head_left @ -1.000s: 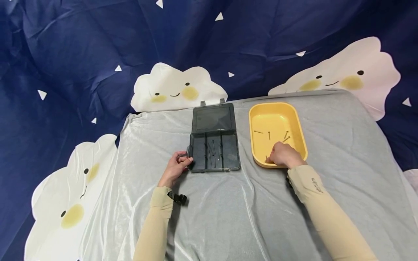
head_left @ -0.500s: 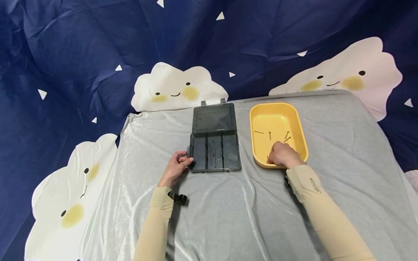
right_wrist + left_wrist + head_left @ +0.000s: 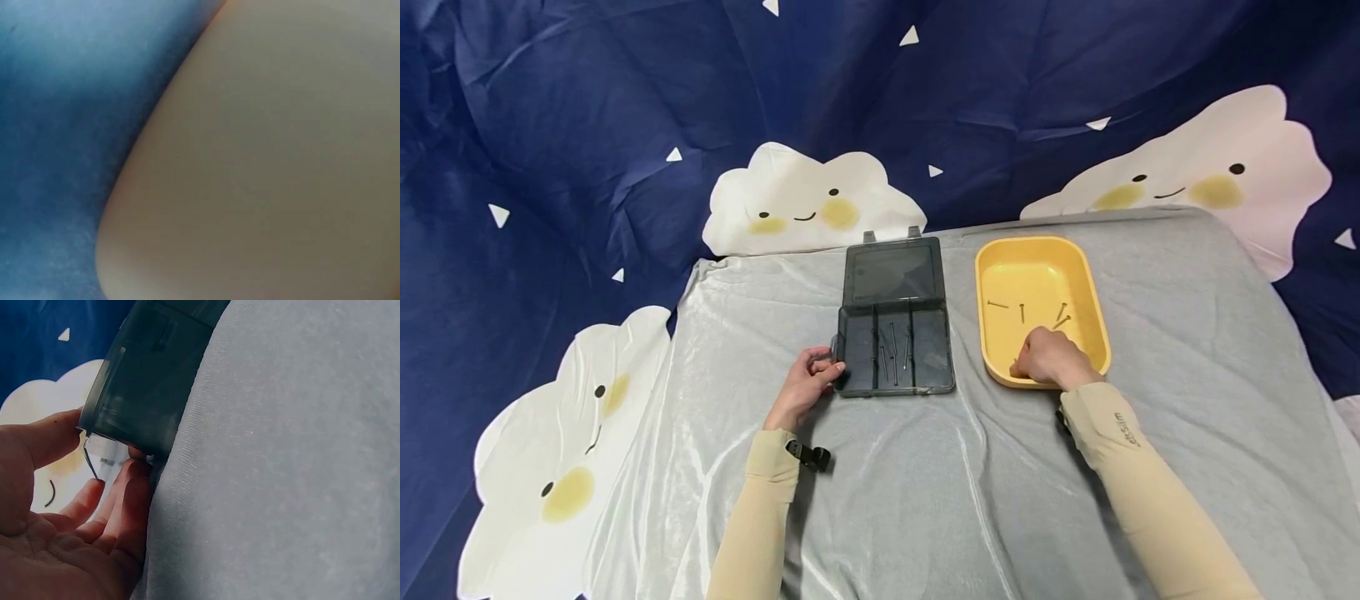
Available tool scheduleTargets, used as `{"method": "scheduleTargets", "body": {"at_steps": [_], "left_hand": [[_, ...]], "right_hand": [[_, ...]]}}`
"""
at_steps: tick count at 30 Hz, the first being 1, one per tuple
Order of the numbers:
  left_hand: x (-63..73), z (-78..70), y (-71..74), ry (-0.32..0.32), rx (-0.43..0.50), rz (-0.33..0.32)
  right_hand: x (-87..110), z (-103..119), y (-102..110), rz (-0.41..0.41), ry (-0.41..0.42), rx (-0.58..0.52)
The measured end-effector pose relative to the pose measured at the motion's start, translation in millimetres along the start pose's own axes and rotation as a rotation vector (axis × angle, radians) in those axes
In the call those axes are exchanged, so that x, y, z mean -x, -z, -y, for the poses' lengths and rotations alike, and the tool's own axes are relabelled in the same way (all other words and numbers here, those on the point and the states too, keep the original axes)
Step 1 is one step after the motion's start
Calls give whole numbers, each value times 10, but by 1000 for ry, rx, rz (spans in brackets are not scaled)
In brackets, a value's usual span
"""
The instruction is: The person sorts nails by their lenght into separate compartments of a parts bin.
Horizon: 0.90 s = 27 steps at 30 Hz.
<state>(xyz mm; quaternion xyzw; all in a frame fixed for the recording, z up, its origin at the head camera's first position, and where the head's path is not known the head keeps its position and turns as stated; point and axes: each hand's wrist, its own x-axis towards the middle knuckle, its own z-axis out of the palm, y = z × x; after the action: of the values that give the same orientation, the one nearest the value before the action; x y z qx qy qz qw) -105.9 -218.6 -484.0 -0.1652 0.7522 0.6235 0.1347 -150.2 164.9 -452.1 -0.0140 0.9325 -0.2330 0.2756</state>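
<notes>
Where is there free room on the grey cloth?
Free: the grey cloth between the sleeves, and right of the yellow tray. Crowded: middle compartment of the dark case, holding fasteners; the tray's near end, around the right hand.

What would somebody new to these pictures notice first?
Probably the bright yellow tray, right of center on the gray cloth, with the right hand near thin fasteners inside. Left of it, the left hand holds the edge of an open dark box whose middle compartment contains more fasteners. Behind, smiling clouds decorate a navy backdrop.
</notes>
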Motion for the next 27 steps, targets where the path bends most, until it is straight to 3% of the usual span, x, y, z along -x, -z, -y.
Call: {"method": "scheduleTargets", "body": {"at_steps": [4, 12, 27], "left_hand": [[-68, 89, 2, -2, 20, -10], [-69, 119, 1, -25, 17, -23], [-76, 123, 2, -17, 17, -36]], "right_hand": [[-3, -28, -8, -54, 55, -39], [-29, -65, 16, -170, 182, -92], [66, -22, 236, -338, 249, -206]]}}
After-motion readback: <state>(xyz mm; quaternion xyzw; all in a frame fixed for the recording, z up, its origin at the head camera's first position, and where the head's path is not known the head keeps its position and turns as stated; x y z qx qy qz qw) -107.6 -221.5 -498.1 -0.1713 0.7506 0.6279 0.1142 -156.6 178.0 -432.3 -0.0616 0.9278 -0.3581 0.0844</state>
